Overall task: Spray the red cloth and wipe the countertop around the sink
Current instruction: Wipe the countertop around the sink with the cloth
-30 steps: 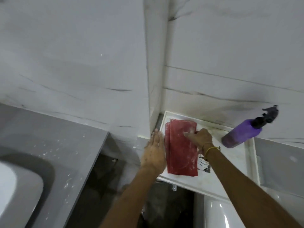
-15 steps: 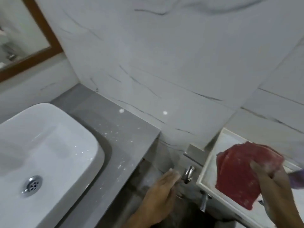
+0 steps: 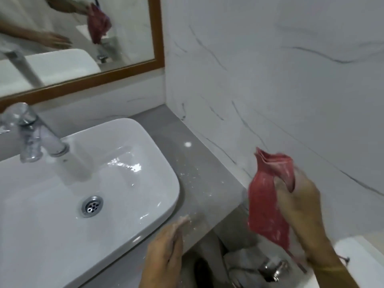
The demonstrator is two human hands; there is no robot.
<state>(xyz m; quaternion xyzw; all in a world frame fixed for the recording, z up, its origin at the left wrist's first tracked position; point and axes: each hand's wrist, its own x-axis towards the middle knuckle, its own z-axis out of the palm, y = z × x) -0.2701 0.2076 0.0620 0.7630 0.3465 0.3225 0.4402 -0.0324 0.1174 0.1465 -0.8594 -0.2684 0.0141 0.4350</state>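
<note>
- Left hand point(image 3: 166, 248) at 6 o'clock, flat and empty, fingertips on the grey stone desk point(image 3: 199, 173) edge.
- Right hand point(image 3: 299, 202) at 4 o'clock, grip closed on crumpled red cloth point(image 3: 264, 202), held in air off the desk's right end.
- Wiping looks not started: white specks remain on the desk.
- White ceramic basin point(image 3: 116, 154) at 9 o'clock, chrome tap point(image 3: 31, 129), wood-framed mirror point(image 3: 158, 38) at 11 o'clock, marble wall tiles point(image 3: 270, 69).

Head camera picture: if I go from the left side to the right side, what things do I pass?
Faucet → sink drain → left hand → red cloth → right hand.
</note>
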